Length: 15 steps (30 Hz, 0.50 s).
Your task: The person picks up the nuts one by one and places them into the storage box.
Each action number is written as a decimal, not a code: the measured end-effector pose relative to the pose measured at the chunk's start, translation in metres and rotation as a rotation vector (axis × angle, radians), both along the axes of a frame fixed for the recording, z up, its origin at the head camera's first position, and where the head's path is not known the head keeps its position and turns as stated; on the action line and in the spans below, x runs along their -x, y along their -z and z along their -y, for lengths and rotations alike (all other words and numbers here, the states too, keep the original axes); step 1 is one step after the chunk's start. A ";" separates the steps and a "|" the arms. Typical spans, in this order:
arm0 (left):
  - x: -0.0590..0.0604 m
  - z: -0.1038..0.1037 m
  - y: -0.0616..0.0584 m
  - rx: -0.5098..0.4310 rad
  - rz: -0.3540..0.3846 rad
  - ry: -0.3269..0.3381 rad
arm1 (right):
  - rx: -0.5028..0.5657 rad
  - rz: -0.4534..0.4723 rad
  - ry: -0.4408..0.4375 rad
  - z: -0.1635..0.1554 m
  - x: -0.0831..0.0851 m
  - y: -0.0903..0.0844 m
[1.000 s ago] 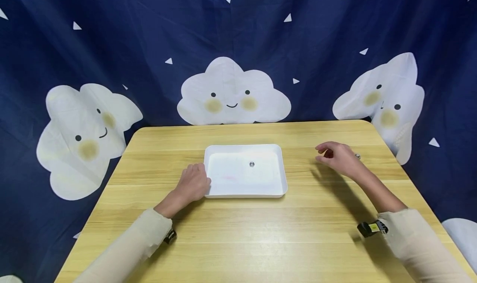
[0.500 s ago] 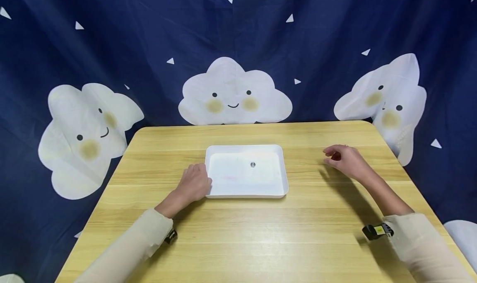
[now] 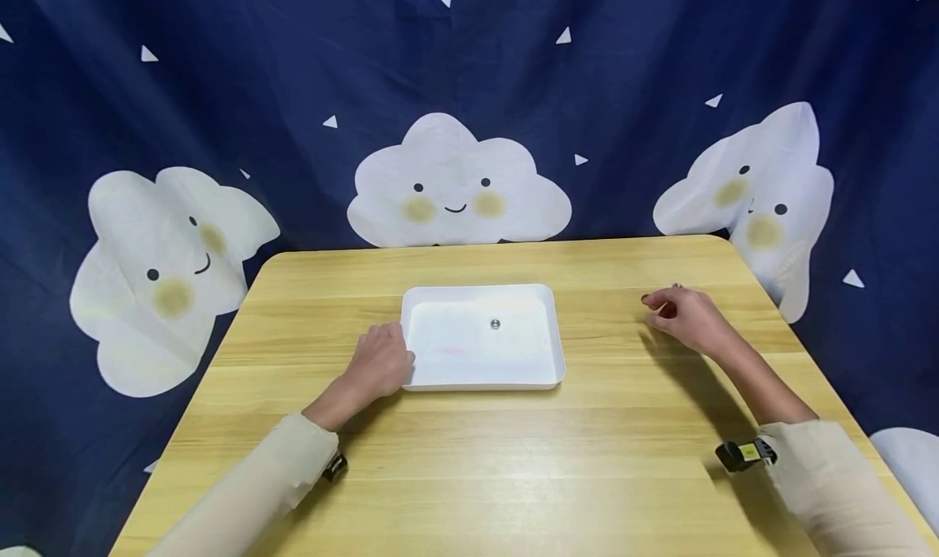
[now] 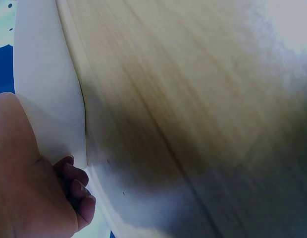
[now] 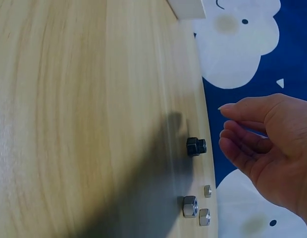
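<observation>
My left hand [image 3: 377, 361] grips the left side of a shallow white tray [image 3: 484, 385], its fingers curled by the tray's wall in the left wrist view. One small silver hex nut [image 3: 495, 324] lies inside the tray. To the right of it, my right hand [image 3: 685, 316] hovers over the table with fingers loosely curled and nothing visible between them. Beneath that hand, in the right wrist view, lie black nuts [image 5: 195, 147] close together, a larger silver nut [image 5: 190, 206] and smaller silver nuts [image 5: 205, 216]. The hand mostly covers these in the head view.
The wooden table [image 3: 469, 475] has rounded far corners. Behind it hangs a dark blue curtain [image 3: 293, 68] with white smiling clouds. A black strap device [image 3: 739, 455] sits on the right wrist by the sleeve.
My right hand has shifted a little to the right, covering a silver nut seen earlier beside its wrist; another now shows behind its knuckles. The left hand and tray stay put.
</observation>
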<state>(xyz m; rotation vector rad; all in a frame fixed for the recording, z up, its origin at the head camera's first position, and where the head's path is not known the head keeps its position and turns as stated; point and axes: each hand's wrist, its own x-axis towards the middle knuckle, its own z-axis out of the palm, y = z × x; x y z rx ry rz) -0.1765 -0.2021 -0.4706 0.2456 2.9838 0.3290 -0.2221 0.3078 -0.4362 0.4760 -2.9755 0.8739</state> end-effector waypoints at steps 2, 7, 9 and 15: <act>0.000 0.000 0.000 0.005 0.006 -0.003 | -0.015 0.010 -0.001 -0.002 0.000 0.002; -0.001 -0.001 0.001 0.008 0.012 -0.009 | -0.045 0.044 0.009 -0.006 0.002 0.006; -0.001 -0.001 0.001 0.010 0.014 -0.009 | -0.055 0.057 0.013 -0.008 0.003 0.008; -0.001 0.000 0.001 0.005 0.010 -0.006 | -0.109 0.036 0.000 -0.013 0.003 0.012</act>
